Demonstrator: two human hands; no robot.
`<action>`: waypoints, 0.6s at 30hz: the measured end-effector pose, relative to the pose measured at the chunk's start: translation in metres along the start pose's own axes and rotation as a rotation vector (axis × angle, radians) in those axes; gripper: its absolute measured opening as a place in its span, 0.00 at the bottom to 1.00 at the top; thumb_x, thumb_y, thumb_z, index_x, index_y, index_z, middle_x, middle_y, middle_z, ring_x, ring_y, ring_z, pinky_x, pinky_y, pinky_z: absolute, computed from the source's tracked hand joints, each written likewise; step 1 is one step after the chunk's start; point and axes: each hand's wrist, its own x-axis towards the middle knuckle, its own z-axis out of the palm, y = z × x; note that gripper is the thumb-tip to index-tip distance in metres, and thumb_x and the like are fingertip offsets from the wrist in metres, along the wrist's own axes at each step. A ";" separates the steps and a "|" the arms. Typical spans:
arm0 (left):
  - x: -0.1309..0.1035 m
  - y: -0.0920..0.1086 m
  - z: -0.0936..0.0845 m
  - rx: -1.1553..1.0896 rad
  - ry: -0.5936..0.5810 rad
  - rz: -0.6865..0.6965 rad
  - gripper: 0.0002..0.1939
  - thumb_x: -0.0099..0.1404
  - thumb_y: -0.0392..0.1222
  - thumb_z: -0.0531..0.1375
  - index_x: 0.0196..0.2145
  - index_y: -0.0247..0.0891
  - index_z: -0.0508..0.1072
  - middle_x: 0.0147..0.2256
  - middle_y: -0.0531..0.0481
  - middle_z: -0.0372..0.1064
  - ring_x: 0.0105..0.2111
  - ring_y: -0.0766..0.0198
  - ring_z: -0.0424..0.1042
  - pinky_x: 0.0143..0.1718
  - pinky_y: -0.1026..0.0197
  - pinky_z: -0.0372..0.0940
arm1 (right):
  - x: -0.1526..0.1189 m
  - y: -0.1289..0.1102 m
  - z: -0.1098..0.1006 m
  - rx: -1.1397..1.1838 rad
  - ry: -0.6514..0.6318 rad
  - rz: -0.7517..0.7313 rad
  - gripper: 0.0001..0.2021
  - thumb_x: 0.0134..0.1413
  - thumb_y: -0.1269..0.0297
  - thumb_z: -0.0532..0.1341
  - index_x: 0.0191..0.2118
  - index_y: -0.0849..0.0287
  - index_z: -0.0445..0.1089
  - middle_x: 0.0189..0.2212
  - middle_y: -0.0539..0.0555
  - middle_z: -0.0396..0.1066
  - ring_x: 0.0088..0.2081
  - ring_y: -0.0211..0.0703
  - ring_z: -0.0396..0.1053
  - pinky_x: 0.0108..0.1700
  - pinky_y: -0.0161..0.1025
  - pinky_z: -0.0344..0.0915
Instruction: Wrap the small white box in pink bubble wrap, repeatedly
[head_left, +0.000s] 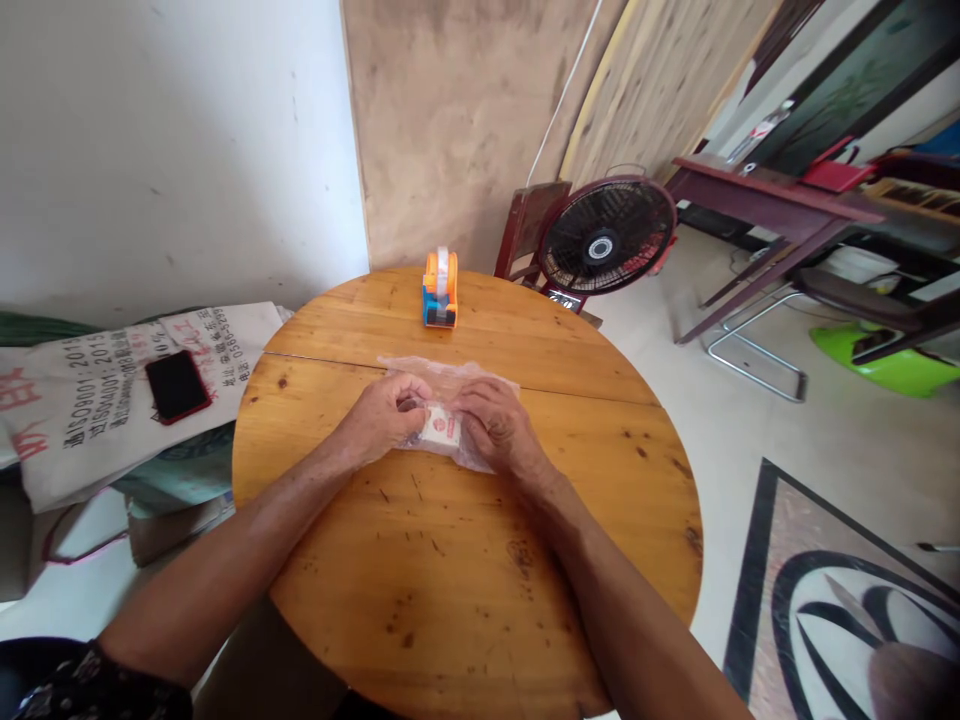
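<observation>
A small white box with red print (441,425) lies on a sheet of clear plastic wrap (450,374) on the round wooden table. At the box's left side, my left hand (390,412) has its fingers pinched together on the wrap. From the right, my right hand (499,420) bends its fingers over the wrap beside the box, with the fingertips closed on the plastic. Behind the wrap stands an orange and blue tape dispenser (440,290) with a roll of tape in it.
The round table (420,560) fills the middle. On the left, a black phone (178,386) lies on a printed white sack (97,400). A dark fan (607,240) stands behind the table to the right, near a reddish desk (780,190).
</observation>
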 end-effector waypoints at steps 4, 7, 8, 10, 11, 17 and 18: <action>0.002 -0.002 0.001 -0.012 -0.003 0.001 0.11 0.51 0.41 0.62 0.34 0.36 0.69 0.27 0.55 0.67 0.27 0.68 0.66 0.27 0.66 0.59 | 0.001 -0.008 -0.004 -0.037 -0.083 -0.106 0.10 0.62 0.64 0.55 0.39 0.55 0.75 0.36 0.57 0.76 0.44 0.50 0.71 0.50 0.49 0.66; 0.003 -0.003 0.001 -0.001 -0.024 0.000 0.12 0.51 0.42 0.62 0.34 0.36 0.69 0.29 0.54 0.68 0.27 0.67 0.66 0.28 0.66 0.60 | 0.002 -0.014 -0.004 -0.084 -0.095 -0.127 0.09 0.59 0.57 0.61 0.38 0.57 0.73 0.37 0.59 0.75 0.44 0.50 0.71 0.47 0.46 0.67; 0.003 -0.003 0.000 0.011 -0.023 0.006 0.12 0.51 0.42 0.62 0.34 0.36 0.70 0.29 0.54 0.69 0.28 0.67 0.67 0.28 0.66 0.60 | 0.002 -0.015 -0.004 -0.105 -0.098 -0.132 0.10 0.58 0.56 0.62 0.38 0.58 0.73 0.38 0.59 0.74 0.44 0.50 0.71 0.46 0.46 0.68; 0.003 -0.003 -0.004 0.063 -0.013 0.022 0.12 0.52 0.43 0.62 0.34 0.36 0.70 0.30 0.53 0.69 0.29 0.66 0.67 0.29 0.65 0.61 | 0.001 -0.016 -0.003 -0.136 -0.117 -0.132 0.11 0.57 0.55 0.63 0.38 0.58 0.72 0.39 0.59 0.73 0.43 0.50 0.71 0.45 0.44 0.68; 0.003 -0.003 -0.007 0.102 -0.005 0.028 0.12 0.52 0.44 0.62 0.33 0.36 0.71 0.29 0.53 0.68 0.29 0.66 0.66 0.30 0.65 0.60 | 0.001 -0.016 -0.003 -0.144 -0.122 -0.129 0.11 0.58 0.55 0.63 0.38 0.58 0.72 0.38 0.59 0.73 0.44 0.50 0.71 0.45 0.44 0.68; -0.001 0.001 -0.032 0.407 -0.023 -0.048 0.09 0.55 0.46 0.60 0.30 0.37 0.71 0.22 0.57 0.63 0.23 0.67 0.61 0.24 0.66 0.54 | 0.001 -0.018 -0.004 -0.205 -0.158 -0.084 0.15 0.60 0.53 0.61 0.44 0.60 0.72 0.40 0.61 0.74 0.47 0.52 0.71 0.49 0.47 0.67; -0.002 0.003 -0.034 0.481 -0.017 -0.059 0.09 0.56 0.45 0.60 0.31 0.37 0.72 0.22 0.57 0.64 0.23 0.67 0.62 0.24 0.65 0.54 | 0.001 -0.019 -0.004 -0.218 -0.180 -0.076 0.16 0.60 0.54 0.60 0.46 0.60 0.72 0.40 0.61 0.74 0.48 0.53 0.71 0.49 0.47 0.68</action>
